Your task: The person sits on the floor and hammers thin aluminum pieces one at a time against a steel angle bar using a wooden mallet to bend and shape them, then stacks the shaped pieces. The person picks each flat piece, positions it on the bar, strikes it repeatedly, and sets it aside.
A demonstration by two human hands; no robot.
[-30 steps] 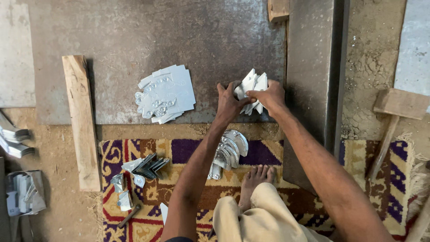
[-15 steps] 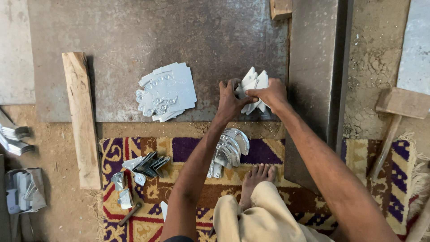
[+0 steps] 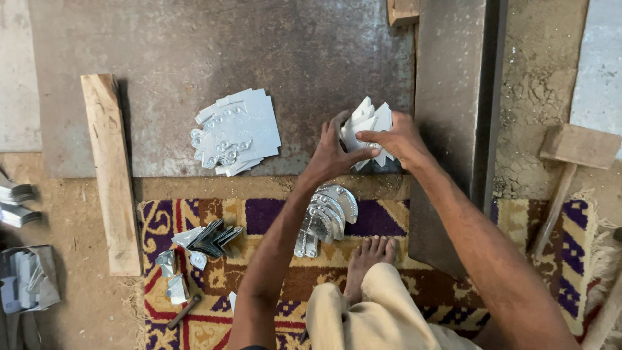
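Both hands clamp fanned metal plates (image 3: pixel 368 123): left hand (image 3: pixel 334 155), right hand (image 3: pixel 398 137), at grey slab (image 3: pixel 162 52) near edge. Patterned rug (image 3: pixel 259 214) below slab, dirt floor (image 3: pixel 538 91) right, wooden plank (image 3: pixel 110 175) left.

A sheet-metal stack (image 3: pixel 236 133) lies on the metal plate (image 3: pixel 162 58), right of a wooden plank (image 3: pixel 111 172).

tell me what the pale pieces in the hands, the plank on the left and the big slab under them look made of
Pale pieces, held by left hand and right hand: probably thin sheet metal, bright and silvery, with crisp cut edges.
Plank: raw wood, pale, with visible grain and rough ends.
Slab: likely a steel plate, dull grey-brown with rust blotches and scratches, though worn stone cannot be ruled out.
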